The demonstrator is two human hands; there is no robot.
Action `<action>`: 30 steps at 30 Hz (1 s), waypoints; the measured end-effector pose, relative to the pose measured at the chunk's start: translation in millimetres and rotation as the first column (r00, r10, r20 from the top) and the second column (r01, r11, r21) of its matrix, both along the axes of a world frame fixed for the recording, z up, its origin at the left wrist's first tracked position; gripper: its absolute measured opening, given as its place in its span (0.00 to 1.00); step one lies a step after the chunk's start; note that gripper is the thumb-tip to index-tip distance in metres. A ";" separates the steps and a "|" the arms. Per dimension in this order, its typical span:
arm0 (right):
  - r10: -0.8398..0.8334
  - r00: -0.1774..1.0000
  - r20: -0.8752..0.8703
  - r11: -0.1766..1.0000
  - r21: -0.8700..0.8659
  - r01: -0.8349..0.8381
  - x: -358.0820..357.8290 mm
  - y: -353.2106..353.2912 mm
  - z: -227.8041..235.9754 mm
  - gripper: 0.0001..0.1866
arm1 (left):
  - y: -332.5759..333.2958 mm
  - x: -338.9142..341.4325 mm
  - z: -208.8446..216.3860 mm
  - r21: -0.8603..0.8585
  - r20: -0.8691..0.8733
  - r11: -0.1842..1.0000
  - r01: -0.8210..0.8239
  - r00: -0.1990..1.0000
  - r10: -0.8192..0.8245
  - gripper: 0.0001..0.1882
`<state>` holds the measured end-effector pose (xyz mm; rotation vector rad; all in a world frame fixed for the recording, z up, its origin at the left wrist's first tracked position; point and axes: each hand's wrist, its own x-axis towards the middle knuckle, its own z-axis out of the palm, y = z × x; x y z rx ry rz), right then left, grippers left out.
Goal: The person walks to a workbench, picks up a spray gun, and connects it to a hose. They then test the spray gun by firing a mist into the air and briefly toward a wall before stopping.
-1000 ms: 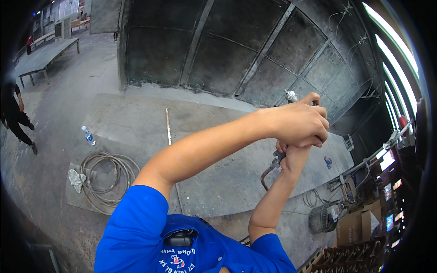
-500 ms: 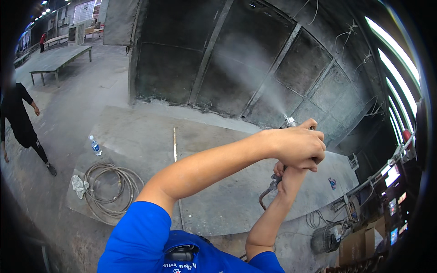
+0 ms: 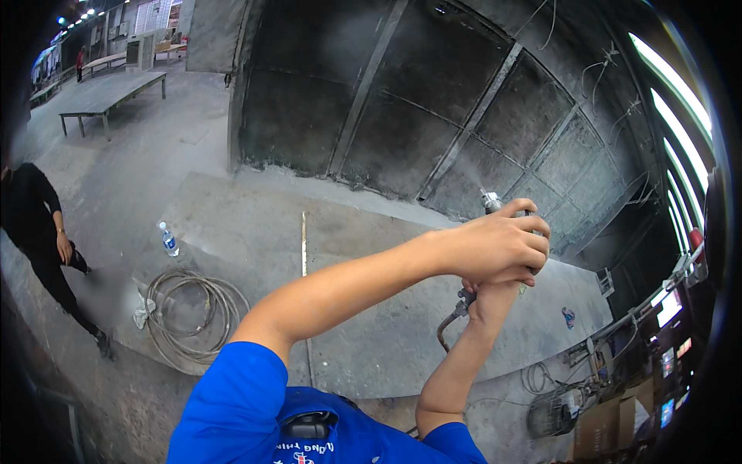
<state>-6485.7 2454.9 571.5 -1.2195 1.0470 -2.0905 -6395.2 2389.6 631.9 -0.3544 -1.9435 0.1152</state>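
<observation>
Two grips, left hand (image 3: 495, 243) above right hand (image 3: 487, 291), clamped on silvery, round-nosed spray gun (image 3: 491, 203); curved hose (image 3: 443, 331).

Spray gun (image 3: 492, 203) shiny bare metal toward its tip, wall panels (image 3: 301, 112) matt, sooty and blotched, floor sheet (image 3: 379, 340) dull and scuffed, coiled hose (image 3: 209, 307) grimy and matt, bottle (image 3: 170, 241) clear glossy plastic, shirt (image 3: 228, 394) smooth blue cloth, box (image 3: 601, 427) plain brown cardboard.
</observation>
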 end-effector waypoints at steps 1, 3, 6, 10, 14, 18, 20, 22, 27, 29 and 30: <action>-0.013 0.999 0.034 0.998 -0.061 0.015 1.4 -4.3 -0.4 0.13 | 2.3 2.4 -5.4 -0.009 -0.057 1.000 -0.021 0.998 0.020 0.12; -0.077 0.996 0.036 0.989 -0.126 0.081 3.2 -9.3 -1.7 0.15 | 8.1 12.8 -26.1 0.183 -0.233 0.983 0.005 0.972 0.038 0.10; 0.048 0.999 0.015 0.996 -0.078 -0.047 4.1 -4.8 -2.5 0.24 | 15.1 29.8 -66.3 0.650 -0.327 0.740 0.173 0.943 0.068 0.13; 0.208 0.976 0.066 0.978 -0.011 -0.207 7.1 7.6 -1.9 0.27 | 8.7 19.2 -90.4 0.836 -0.513 0.167 0.523 0.852 -0.105 0.18; 0.184 0.979 0.084 0.981 0.038 -0.188 19.6 6.3 -6.6 0.30 | -2.8 12.3 -85.7 0.747 -0.656 -0.133 0.651 0.691 -0.304 0.24; 0.236 0.967 0.093 0.969 0.048 -0.241 22.4 6.1 -13.9 0.31 | -8.3 12.1 -74.9 0.658 -0.753 -0.311 0.686 0.585 -0.302 0.24; 0.265 0.960 0.085 0.961 0.051 -0.270 18.0 7.1 -17.4 0.31 | -10.5 8.6 -73.5 0.642 -0.764 -0.404 0.652 0.592 -0.257 0.28; 0.317 0.945 0.081 0.947 0.032 -0.321 13.1 5.8 -21.8 0.31 | -13.2 0.9 -75.4 0.621 -0.781 -0.406 0.670 0.571 -0.252 0.29; 0.202 0.968 0.146 0.968 0.121 -0.220 4.9 0.9 -33.9 0.27 | -23.3 -9.8 -85.0 0.565 -0.815 -0.428 0.705 0.559 -0.154 0.24; 0.167 0.979 0.118 0.976 0.122 -0.181 3.6 0.1 -36.3 0.30 | -21.7 -13.0 -85.9 0.511 -0.838 -0.466 0.722 0.540 -0.083 0.21; 0.187 0.980 0.063 0.977 0.092 -0.193 3.8 0.2 -36.9 0.31 | -20.2 -13.6 -85.9 0.498 -0.843 -0.459 0.736 0.535 -0.057 0.20</action>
